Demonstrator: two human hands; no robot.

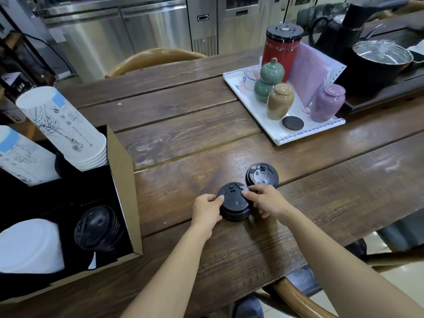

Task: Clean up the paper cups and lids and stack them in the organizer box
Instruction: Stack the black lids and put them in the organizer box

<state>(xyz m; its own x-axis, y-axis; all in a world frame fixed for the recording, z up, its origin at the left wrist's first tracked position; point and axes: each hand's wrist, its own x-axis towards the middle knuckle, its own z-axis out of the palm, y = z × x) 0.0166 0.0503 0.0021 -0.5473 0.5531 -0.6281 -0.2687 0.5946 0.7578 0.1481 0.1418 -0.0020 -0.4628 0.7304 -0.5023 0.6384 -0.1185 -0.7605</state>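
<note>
A short stack of black lids (234,204) sits on the wooden table (183,115) in front of me. My left hand (206,208) grips its left side and my right hand (267,199) presses on its right top edge. A second black lid (262,175) lies just behind, to the right. The cardboard organizer box (124,180) stands at the left. It holds a stack of white printed paper cups (66,129), another cup stack (18,154), black lids (98,228) and white lids (29,246).
A white tray (296,136) at the back right carries a red canister (281,49), a green jar (268,81), a tan jar (280,101), a purple jar (327,103) and a black coaster (293,123). A steel pot (380,53) stands beyond. Wooden chairs sit behind and at my right.
</note>
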